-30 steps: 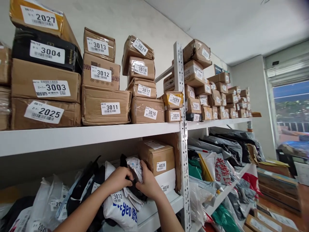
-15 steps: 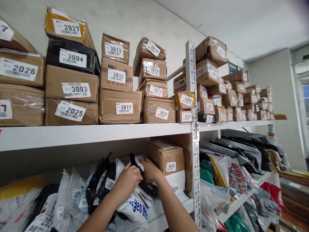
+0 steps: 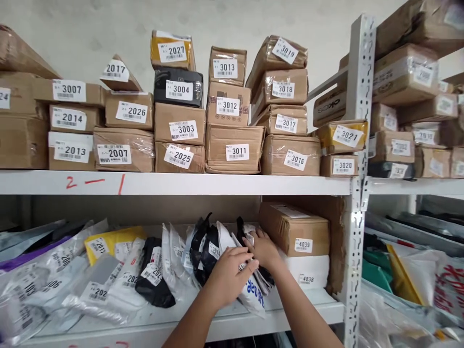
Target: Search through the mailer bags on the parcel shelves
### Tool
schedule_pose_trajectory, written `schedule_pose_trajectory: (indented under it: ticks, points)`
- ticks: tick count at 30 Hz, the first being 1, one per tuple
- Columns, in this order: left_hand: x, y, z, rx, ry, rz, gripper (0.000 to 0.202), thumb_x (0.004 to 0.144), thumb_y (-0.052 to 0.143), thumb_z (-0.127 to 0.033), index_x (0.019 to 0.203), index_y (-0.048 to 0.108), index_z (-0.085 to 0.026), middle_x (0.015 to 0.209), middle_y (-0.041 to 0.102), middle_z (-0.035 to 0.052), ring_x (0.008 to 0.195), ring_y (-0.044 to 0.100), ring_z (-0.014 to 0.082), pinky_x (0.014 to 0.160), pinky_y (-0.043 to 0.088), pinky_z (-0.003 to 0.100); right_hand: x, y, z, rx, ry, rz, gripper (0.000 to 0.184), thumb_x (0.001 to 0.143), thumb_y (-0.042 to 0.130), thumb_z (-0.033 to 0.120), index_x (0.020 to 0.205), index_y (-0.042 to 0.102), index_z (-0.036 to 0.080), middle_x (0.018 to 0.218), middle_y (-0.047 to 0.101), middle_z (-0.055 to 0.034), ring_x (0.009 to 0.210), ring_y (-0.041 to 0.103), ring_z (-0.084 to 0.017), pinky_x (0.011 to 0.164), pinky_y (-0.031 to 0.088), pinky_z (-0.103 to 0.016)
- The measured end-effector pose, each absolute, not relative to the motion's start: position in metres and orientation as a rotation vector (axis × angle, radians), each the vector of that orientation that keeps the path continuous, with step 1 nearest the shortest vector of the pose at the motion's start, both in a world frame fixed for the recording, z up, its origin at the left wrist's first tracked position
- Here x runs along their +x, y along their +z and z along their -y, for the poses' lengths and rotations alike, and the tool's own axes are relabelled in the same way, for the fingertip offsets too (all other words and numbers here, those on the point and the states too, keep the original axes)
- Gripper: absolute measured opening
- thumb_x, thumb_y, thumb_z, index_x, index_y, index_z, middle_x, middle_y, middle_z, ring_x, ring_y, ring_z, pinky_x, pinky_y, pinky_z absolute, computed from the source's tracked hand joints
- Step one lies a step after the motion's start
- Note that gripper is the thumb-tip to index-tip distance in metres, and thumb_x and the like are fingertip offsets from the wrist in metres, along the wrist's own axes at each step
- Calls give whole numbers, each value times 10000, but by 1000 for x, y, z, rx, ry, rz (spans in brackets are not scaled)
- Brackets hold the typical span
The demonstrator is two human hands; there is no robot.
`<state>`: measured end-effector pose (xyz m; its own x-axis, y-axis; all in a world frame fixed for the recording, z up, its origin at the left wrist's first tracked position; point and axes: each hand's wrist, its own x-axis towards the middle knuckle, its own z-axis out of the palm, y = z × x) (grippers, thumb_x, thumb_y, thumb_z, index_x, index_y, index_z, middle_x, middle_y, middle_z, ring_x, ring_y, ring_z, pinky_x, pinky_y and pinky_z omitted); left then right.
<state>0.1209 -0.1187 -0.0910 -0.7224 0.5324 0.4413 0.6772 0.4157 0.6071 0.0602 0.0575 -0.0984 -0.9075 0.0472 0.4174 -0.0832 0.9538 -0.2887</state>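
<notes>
White bag with blue lettering (image 3: 253, 296), and it's right under the hands, leaning at a slant on the lower shelf (image 3: 311, 316)! The left hand (image 3: 229, 276) arches over it, fingers close together; the right hand (image 3: 264, 249) reaches just beyond, fingers draped over a small pale package. Is either one pinching? Can't tell, the fingers' undersides are hidden. Just left of the grip, black bags (image 3: 210, 252) stand bunched; farther left lie a black packet (image 3: 154, 285) and a yellow envelope (image 3: 115, 241). Just right of the grip, box 4039 (image 3: 279, 232) sits on white box 4038 (image 3: 319, 270), with a perforated post (image 3: 357, 212) past them. Up above the grip runs the upper shelf (image 3: 217, 184), box 3011 (image 3: 232, 133) stacked among numbered cartons, and behind them all, a pale wall (image 3: 108, 24).
</notes>
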Motion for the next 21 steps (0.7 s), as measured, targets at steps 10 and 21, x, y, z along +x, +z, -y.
schedule_pose_trajectory:
  ticks: [10, 21]
  points:
    - [155, -161, 282, -137, -530, 1753, 320, 923, 448, -298, 1240, 474, -259, 1340, 407, 143, 1295, 372, 356, 1096, 300, 608, 118, -130, -61, 93, 963, 1931, 585, 814, 465, 635, 1108, 618, 153, 1278, 602, -205, 1227, 538, -364, 1033, 435, -595]
    - [143, -171, 363, 455, -1271, 1986, 841, 665, 421, -724, 1211, 447, -85, 877, 594, 112, 718, 577, 296, 800, 517, 501, 152, -104, 186, 1265, 1073, 1988, 428, 787, 555, 158, 1211, 571, 212, 1280, 594, -81, 1199, 542, -197, 1046, 453, -334]
